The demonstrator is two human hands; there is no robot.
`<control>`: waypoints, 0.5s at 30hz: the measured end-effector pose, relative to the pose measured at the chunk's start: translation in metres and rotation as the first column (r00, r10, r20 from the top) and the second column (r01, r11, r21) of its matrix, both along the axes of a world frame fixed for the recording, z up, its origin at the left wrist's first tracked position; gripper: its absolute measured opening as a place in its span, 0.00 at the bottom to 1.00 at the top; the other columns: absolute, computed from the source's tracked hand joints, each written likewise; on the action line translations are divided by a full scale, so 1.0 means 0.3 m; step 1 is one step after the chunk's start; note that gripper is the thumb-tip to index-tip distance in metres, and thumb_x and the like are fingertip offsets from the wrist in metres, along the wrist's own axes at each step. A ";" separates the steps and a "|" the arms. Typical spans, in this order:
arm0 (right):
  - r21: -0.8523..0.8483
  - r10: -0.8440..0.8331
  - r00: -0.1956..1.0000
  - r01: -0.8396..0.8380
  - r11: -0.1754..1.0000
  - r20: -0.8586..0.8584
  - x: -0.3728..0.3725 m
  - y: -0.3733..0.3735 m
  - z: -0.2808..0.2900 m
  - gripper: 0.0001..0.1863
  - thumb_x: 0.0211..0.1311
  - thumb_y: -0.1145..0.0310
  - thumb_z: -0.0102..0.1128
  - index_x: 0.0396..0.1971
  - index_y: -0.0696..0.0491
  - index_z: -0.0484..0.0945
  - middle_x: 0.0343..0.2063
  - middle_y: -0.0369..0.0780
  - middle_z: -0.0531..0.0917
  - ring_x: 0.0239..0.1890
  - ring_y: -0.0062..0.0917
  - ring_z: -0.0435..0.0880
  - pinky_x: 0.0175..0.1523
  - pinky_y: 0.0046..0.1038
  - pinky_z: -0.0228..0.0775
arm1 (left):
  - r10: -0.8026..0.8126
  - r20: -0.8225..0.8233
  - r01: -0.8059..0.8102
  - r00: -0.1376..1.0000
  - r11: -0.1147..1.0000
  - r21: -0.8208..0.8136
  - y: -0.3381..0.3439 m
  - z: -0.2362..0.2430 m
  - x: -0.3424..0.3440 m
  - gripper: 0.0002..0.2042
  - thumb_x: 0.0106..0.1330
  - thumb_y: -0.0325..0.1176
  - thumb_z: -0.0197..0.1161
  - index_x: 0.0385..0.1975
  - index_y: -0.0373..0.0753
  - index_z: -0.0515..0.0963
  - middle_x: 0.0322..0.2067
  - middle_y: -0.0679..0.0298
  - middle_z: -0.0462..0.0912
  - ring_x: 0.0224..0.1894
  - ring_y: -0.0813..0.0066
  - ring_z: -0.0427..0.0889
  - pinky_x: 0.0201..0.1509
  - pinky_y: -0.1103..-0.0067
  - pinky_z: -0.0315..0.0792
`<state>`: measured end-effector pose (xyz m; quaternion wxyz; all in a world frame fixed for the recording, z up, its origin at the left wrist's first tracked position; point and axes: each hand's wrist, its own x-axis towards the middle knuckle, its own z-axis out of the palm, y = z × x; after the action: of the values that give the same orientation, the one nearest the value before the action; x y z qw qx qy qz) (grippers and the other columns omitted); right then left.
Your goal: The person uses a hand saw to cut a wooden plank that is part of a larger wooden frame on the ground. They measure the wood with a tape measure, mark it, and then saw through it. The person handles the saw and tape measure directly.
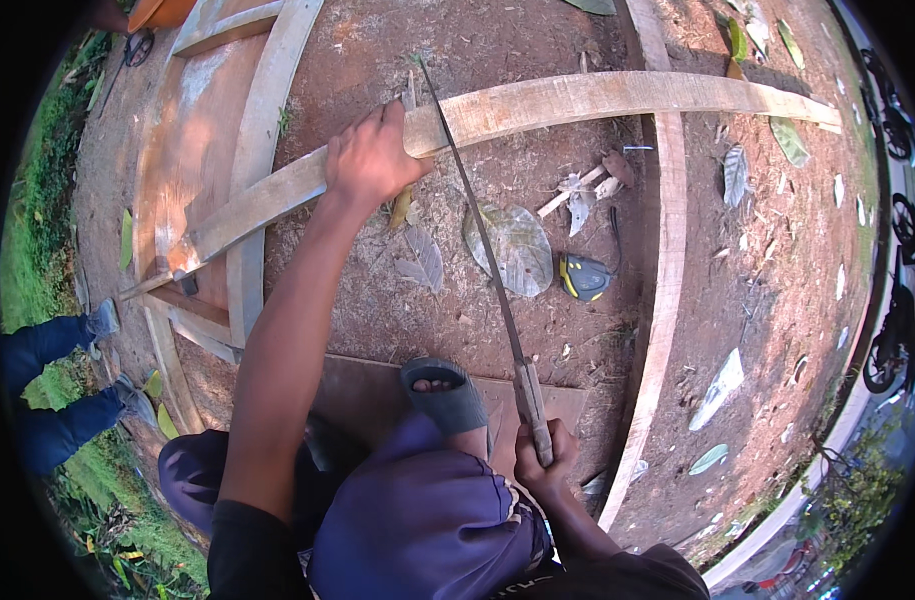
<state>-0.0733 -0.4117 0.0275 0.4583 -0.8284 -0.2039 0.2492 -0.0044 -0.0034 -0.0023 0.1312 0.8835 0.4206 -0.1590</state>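
Seen from above, clock positions taken from the centre of the view. At 11 o'clock, left hand [372, 155] clasped over a long timber [547, 103], fingers reaching across to the far edge and thumb spread at the near one — presumably to pin the wood against the stroke. At 5 o'clock, right hand [547, 455] closed in a fist round the wooden handle of a hand saw [487, 238], apparently for a pull in line with the arm. From there, a long slim blade pointing toward 12 o'clock, crossing the timber just beside the left thumb; depth of any cut impossible to tell. Timber stretched from 9 to 2 o'clock, laid over a wooden frame [269, 100] at 10 and a narrow plank [669, 220] at 2 — likely for support on both sides of the blade, with free space beneath. At 6 o'clock, sandalled foot [449, 405] set on a flat brown panel [557, 410], probably for steady footing. At 3 o'clock, yellow-and-black tape measure [585, 277] lying on the dirt ground [367, 300], seemingly within easy reach yet apart from the blade.
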 end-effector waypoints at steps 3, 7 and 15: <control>0.146 -0.071 0.995 0.081 0.986 -0.076 0.164 0.392 -0.032 0.07 0.58 0.75 0.67 0.25 0.58 0.76 0.16 0.43 0.80 0.19 0.20 0.82 0.26 0.28 0.73 | -0.008 0.055 0.005 0.998 0.999 0.043 0.016 -0.019 0.001 0.35 0.54 0.51 0.75 0.59 0.39 0.73 0.56 0.51 0.83 0.59 0.49 0.82 0.65 0.57 0.73; 0.174 -0.110 0.993 0.116 0.978 -0.044 0.339 0.668 -0.119 0.09 0.60 0.73 0.65 0.25 0.60 0.76 0.17 0.46 0.80 0.18 0.22 0.79 0.26 0.31 0.70 | -0.051 0.037 0.052 0.998 0.998 -0.029 -0.001 0.001 0.051 0.38 0.57 0.50 0.75 0.63 0.36 0.70 0.58 0.51 0.81 0.63 0.54 0.80 0.68 0.57 0.71; 0.050 0.010 0.998 -0.012 0.999 0.055 0.057 0.077 0.008 0.12 0.59 0.78 0.65 0.21 0.56 0.70 0.14 0.37 0.76 0.17 0.15 0.75 0.23 0.25 0.65 | 0.017 -0.058 -0.021 0.998 0.997 -0.068 0.009 0.002 0.016 0.38 0.58 0.49 0.75 0.64 0.35 0.69 0.58 0.50 0.81 0.64 0.55 0.79 0.69 0.56 0.71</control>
<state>-0.0561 -0.3886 0.0299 0.4719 -0.8220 -0.2272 0.2237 0.0005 -0.0008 -0.0019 0.1506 0.8695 0.4271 -0.1974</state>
